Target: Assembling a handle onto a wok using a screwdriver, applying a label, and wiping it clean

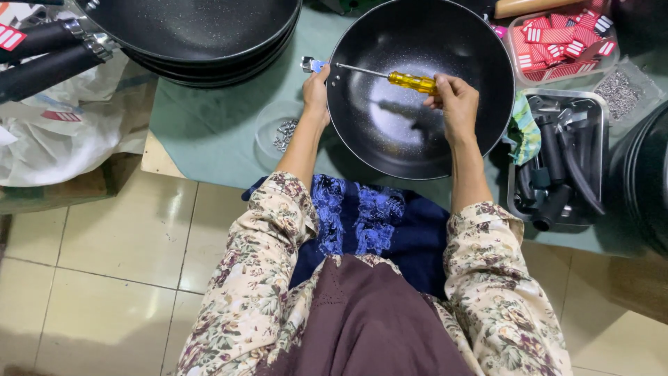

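1. Stacking at the upper left of the frame, finished black pans point(195, 35) with handles sit apart from the work.
2. Just left of centre, the left hand point(316, 94) is clamped on a small metal handle bracket point(311, 65) against the rim of the black wok point(421, 87) at top centre.
3. The right hand point(456, 101) is closed around a yellow-handled screwdriver point(390, 75), tip at the bracket.
4. Judged: fastening is under way; the next move calls for steady turning with the bracket held square.
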